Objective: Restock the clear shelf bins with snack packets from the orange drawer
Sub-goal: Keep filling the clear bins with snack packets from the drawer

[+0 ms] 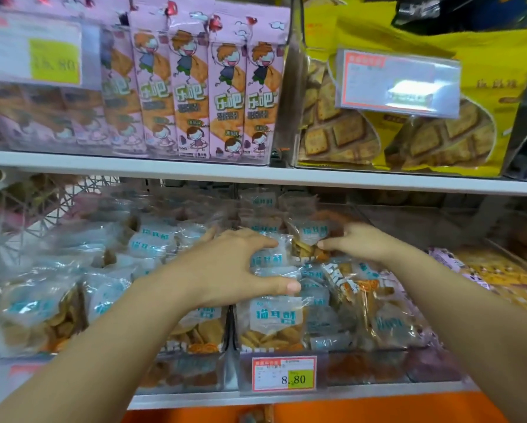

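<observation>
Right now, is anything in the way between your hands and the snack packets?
Nothing visible is. The left hand grips clear blue-labelled snack packets in the clear plastic bin; the right hand pinches a rear packet.

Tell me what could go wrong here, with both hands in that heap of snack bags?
The heaped packets rise above the clear bin's front wall, so some could slide out. The right hand only pinches the upright packet by its edge; it may slip. The left hand grips a middle packet; squeezing could crush the crisps.
</observation>
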